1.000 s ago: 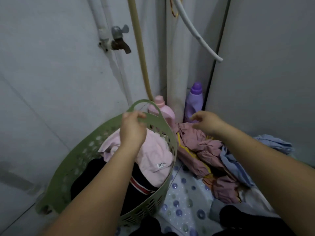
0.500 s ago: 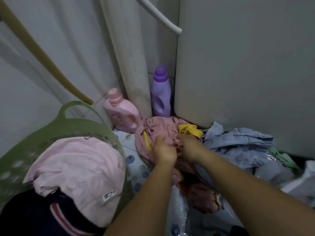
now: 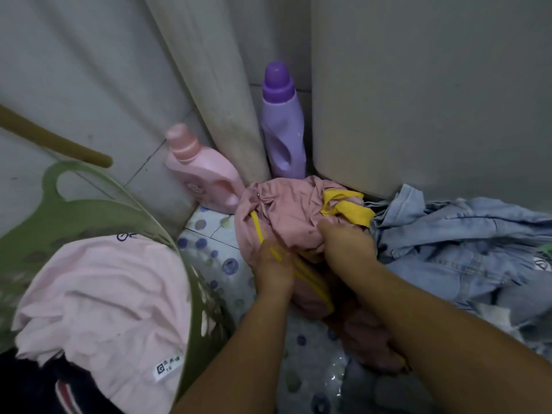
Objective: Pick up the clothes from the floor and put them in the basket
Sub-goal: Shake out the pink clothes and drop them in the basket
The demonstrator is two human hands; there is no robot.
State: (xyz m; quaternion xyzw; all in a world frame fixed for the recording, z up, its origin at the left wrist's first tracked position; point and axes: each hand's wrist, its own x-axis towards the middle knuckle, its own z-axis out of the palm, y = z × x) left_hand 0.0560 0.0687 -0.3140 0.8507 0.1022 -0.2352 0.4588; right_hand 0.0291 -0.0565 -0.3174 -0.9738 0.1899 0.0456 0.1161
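Both hands, left hand [image 3: 273, 265] and right hand [image 3: 348, 245], curl fingers into a dusty-pink garment [image 3: 286, 213] heaped on the floor's far corner beside the green basket [image 3: 197, 297]; soft, light, floppy cloth, probably best gathered by bunched folds.

Under my hands: dusty-pink garment [image 3: 286, 216], yellow trim. Right of them: light-blue denim [image 3: 454, 249]. Left: green basket [image 3: 74, 210], pale-pink shirt [image 3: 107, 294]. Beyond: pink bottle [image 3: 203, 177], purple bottle [image 3: 282, 130].
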